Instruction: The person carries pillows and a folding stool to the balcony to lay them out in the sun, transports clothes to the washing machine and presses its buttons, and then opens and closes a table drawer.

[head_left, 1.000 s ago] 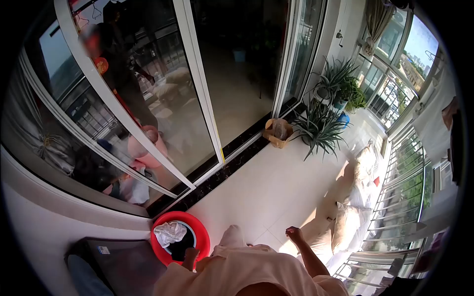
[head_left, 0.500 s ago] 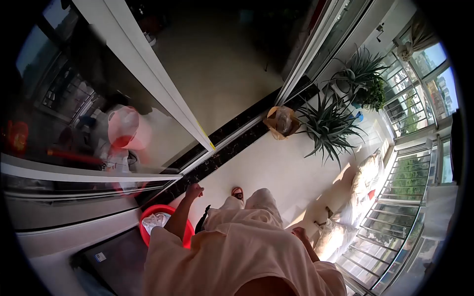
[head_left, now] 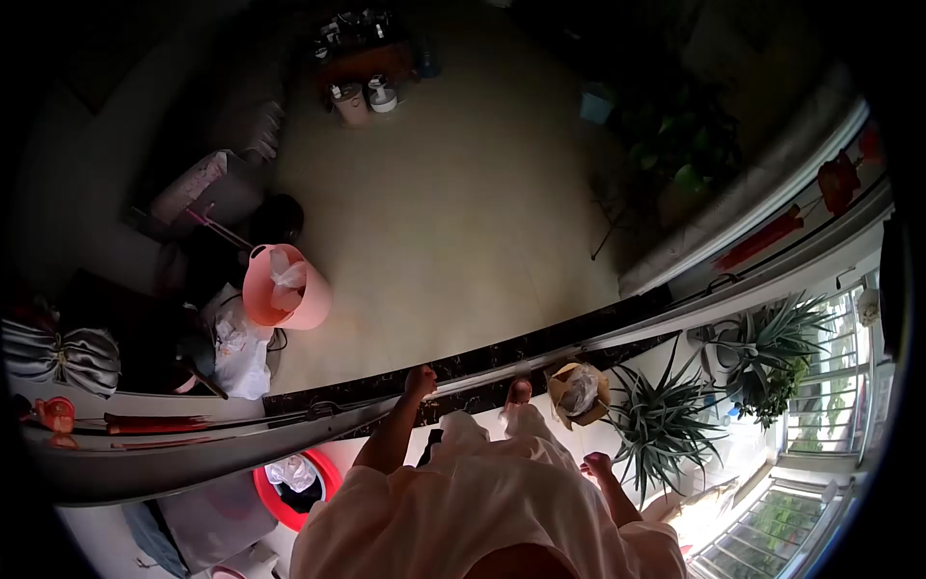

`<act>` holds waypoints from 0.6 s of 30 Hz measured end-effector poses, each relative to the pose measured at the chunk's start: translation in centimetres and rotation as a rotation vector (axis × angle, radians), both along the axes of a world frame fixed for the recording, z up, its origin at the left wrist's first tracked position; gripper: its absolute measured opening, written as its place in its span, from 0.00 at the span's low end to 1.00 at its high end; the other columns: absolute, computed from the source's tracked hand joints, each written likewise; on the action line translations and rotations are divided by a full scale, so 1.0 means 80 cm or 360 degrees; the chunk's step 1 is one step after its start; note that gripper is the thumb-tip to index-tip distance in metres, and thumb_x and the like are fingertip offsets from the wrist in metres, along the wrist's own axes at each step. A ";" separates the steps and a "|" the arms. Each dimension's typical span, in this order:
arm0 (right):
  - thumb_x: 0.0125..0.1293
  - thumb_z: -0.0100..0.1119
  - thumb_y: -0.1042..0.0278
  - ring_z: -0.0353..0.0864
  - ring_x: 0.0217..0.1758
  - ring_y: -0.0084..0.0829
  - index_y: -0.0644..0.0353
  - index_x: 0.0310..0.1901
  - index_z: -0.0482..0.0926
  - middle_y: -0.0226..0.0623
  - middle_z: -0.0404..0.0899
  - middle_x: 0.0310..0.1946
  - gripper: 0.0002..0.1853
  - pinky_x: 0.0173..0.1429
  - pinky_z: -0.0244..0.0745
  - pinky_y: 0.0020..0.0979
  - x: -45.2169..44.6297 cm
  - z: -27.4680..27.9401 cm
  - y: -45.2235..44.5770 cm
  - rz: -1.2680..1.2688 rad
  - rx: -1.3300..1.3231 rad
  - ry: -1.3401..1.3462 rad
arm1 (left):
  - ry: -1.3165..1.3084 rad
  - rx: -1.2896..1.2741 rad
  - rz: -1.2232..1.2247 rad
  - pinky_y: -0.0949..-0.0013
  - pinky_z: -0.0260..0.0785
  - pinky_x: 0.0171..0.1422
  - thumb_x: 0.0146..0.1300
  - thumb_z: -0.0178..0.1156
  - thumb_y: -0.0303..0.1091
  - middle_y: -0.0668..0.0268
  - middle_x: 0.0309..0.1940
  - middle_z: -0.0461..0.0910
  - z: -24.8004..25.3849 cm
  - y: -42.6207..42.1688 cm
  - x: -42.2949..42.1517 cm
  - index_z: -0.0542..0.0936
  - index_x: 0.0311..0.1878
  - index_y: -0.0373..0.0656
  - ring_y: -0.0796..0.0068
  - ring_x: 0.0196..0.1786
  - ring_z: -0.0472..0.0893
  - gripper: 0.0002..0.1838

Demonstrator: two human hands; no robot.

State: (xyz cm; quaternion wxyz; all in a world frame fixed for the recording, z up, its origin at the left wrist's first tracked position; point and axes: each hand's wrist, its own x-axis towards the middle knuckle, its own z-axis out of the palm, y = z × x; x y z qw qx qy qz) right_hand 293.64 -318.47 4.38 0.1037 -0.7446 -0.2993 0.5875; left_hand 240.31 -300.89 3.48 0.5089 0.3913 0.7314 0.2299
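Note:
My left hand [head_left: 421, 381] is out in front of my body, above the dark door sill [head_left: 482, 358], with its fingers curled in. On the other side, my right hand [head_left: 597, 465] hangs beside my shirt near a spiky potted plant [head_left: 661, 425], its fingers also curled. What either hand holds, if anything, is too small to make out. One foot [head_left: 519, 391] shows at the sill, next to a cardboard box [head_left: 580, 394] with clear plastic inside. Behind my left arm, a red basin [head_left: 331, 472] holds white and dark cloth.
Past the sill, a pink bucket [head_left: 307, 299] with plastic in it stands near a white bag [head_left: 241, 357]. Further in are a low table [head_left: 365, 66] and a light-blue container [head_left: 596, 103]. More plants [head_left: 772, 338] stand near the barred window at the right.
The view has turned left from the balcony to face the doorway and dim room. My body is closer to the sill, and my left hand has moved forward from beside the red basin.

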 end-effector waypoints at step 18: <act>0.58 0.52 0.71 0.78 0.25 0.31 0.67 0.33 0.73 0.43 0.77 0.25 0.07 0.29 0.77 0.31 -0.261 0.036 0.839 0.0899 0.0417 0.0349 | -0.0413 -0.0740 0.1278 0.71 0.67 0.14 0.60 0.46 0.36 0.60 0.16 0.77 -0.011 0.214 -0.221 0.74 0.21 0.40 0.71 0.13 0.74 0.15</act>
